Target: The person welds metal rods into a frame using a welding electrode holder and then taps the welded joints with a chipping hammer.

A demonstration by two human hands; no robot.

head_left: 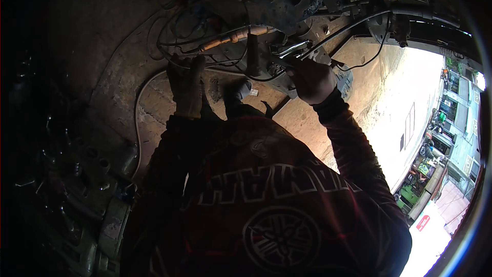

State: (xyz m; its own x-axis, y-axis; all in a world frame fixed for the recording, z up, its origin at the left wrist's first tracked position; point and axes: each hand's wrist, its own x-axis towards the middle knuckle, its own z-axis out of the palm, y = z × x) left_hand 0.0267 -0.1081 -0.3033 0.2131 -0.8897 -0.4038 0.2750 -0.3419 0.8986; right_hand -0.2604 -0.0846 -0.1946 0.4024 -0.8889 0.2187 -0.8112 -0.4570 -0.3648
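My left hand [188, 84], in a dark work glove, is raised with its fingers bent beside the loops of thin cable. Shadow hides whether anything is in them. My bare right hand [312, 79] is closed at the edge of the metal machinery, its thumb and fingers round a dark piece I cannot make out. Just beyond its fingers are a shiny metal bar [293, 48] and a long black cable [346, 30]. Between and beyond my hands lies an orange-brown rod-like part [236, 37]. A dark upright cylinder [253, 55] stands close to it.
Dark machinery frame [302, 0] hangs across the top. A pale hose [137, 118] curves over the dirt floor [302, 123] at the left. Metal parts with tools [77, 190] fill the shadowed lower left. My shoe [238, 91] is below the work. Bright ground [389, 102] opens at the right.
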